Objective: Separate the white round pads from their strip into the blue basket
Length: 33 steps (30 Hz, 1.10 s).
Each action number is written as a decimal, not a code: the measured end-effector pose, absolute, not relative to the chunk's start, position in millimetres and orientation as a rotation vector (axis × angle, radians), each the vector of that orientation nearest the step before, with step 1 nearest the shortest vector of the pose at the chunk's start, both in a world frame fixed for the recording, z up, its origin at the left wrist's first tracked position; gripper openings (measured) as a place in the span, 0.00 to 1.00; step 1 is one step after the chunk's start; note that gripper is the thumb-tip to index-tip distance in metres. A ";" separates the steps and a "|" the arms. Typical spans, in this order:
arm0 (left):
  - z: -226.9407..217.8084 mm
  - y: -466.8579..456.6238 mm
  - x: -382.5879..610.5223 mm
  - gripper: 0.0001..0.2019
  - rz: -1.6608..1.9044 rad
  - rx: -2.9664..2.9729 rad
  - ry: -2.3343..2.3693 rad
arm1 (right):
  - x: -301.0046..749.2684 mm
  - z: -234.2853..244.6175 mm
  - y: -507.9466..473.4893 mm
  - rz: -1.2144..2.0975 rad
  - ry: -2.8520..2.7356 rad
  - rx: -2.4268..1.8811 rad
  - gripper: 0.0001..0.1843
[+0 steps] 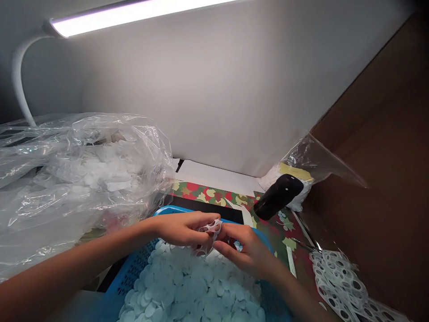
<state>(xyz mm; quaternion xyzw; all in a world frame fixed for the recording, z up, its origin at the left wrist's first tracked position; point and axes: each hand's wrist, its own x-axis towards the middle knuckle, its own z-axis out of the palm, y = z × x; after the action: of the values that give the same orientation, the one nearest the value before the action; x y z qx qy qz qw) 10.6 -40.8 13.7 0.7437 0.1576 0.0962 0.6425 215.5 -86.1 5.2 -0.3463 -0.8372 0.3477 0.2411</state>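
Note:
My left hand (182,229) and my right hand (246,250) meet over a blue perforated basket (134,268) heaped with small white round discs (191,290). Both pinch a small white strip with round holes (212,229) between their fingertips, the left from above and the right from below. The fingers of each hand are curled closed on that strip.
A large crumpled clear plastic bag (77,179) of white pieces lies at the left. A black rounded object (278,196) and a small clear bag (301,172) sit at the right rear. Punched-out white strips (338,277) lie by the brown cardboard wall (378,179). A lamp (100,18) shines overhead.

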 end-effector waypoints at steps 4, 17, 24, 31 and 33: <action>14.7 -41.5 11.8 0.04 0.158 1.705 0.323 | 215.2 5.5 -86.6 0.945 -2.355 -0.955 0.14; 13.1 -42.8 14.7 0.03 0.218 1.930 0.258 | 214.8 6.5 -84.0 0.999 -2.269 -1.003 0.08; 12.2 -40.4 12.8 0.02 0.196 1.974 0.340 | 214.7 5.2 -84.9 0.969 -2.271 -0.997 0.08; 12.9 -41.6 11.8 0.04 0.265 1.895 0.418 | 215.6 7.7 -83.4 1.027 -2.175 -0.956 0.07; 11.7 -41.7 12.1 0.06 0.288 1.931 0.426 | 216.0 6.4 -82.7 1.018 -2.163 -0.960 0.07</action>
<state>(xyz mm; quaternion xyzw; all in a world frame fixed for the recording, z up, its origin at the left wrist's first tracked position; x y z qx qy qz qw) 12.1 -41.7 11.7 0.8126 0.1795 0.1213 0.5411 216.0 -82.7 6.4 -0.3579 -0.8063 0.3793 0.2791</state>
